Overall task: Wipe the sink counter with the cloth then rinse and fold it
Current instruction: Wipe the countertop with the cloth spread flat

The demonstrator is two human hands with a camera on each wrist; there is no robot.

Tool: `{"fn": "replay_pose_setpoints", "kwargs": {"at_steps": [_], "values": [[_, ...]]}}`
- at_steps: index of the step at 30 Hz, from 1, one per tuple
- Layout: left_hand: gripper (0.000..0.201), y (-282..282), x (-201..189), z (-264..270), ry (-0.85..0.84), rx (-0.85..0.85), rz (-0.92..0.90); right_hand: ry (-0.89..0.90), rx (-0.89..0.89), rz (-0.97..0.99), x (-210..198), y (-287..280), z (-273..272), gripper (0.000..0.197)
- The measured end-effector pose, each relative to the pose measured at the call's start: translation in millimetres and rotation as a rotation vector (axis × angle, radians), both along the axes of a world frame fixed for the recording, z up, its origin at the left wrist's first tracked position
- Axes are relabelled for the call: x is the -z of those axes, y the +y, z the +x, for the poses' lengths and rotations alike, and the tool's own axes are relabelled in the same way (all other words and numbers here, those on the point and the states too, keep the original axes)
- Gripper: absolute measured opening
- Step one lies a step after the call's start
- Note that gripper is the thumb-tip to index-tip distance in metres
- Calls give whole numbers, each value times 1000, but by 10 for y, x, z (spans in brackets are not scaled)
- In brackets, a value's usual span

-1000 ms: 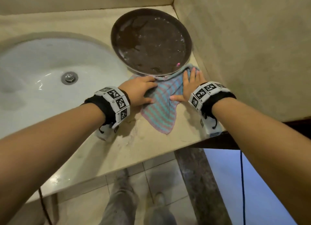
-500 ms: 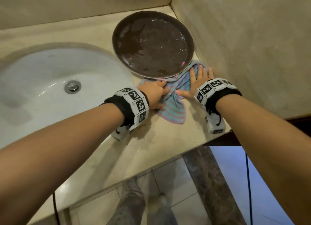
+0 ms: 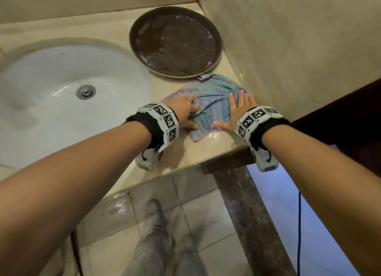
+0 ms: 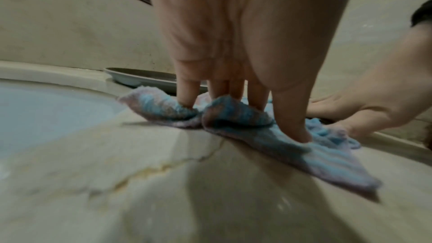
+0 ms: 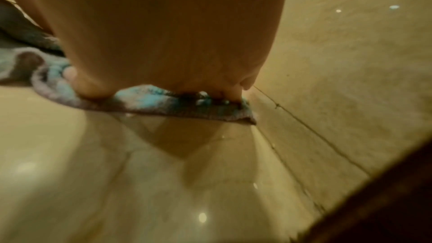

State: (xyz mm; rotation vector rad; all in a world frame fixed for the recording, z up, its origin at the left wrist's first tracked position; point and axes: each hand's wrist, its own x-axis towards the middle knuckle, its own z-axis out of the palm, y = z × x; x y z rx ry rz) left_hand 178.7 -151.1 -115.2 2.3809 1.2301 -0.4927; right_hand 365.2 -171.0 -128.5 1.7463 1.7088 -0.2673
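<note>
A blue and pink striped cloth (image 3: 208, 102) lies spread on the beige sink counter (image 3: 185, 152), between the white basin and the right wall. My left hand (image 3: 183, 112) presses its left part with straight fingers; in the left wrist view the fingertips (image 4: 301, 136) push into bunched cloth (image 4: 233, 112). My right hand (image 3: 237, 108) lies flat on the cloth's right part, fingers spread. The right wrist view shows the palm pressing the cloth (image 5: 149, 101) onto the wet counter (image 5: 140, 173).
A round dark brown tray (image 3: 175, 42) sits on the counter just behind the cloth, in the corner. The white basin (image 3: 51, 102) with its metal drain (image 3: 86, 91) lies to the left. A tiled wall (image 3: 288, 48) rises close on the right. The counter's front edge is near my wrists.
Both hands have drawn the cloth back from under the tray's edge toward the counter's front, and the cloth now lies more spread out. My hands sit further apart.
</note>
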Motion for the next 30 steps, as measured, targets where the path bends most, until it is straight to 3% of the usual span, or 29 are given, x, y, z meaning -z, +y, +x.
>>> {"fn": "replay_pose_setpoints", "kwargs": {"at_steps": [12,20,30], "values": [[62,-762,-31,-71,13,-183,43,83,7,11,62,-639,-56,107],[78,-1094,-75,-456,32,-330,29,18,-204,3,-2,-794,-371,96],[95,-1443,24,-1316,48,-558,25,121,-342,-30,45,-798,-1223,106]]}}
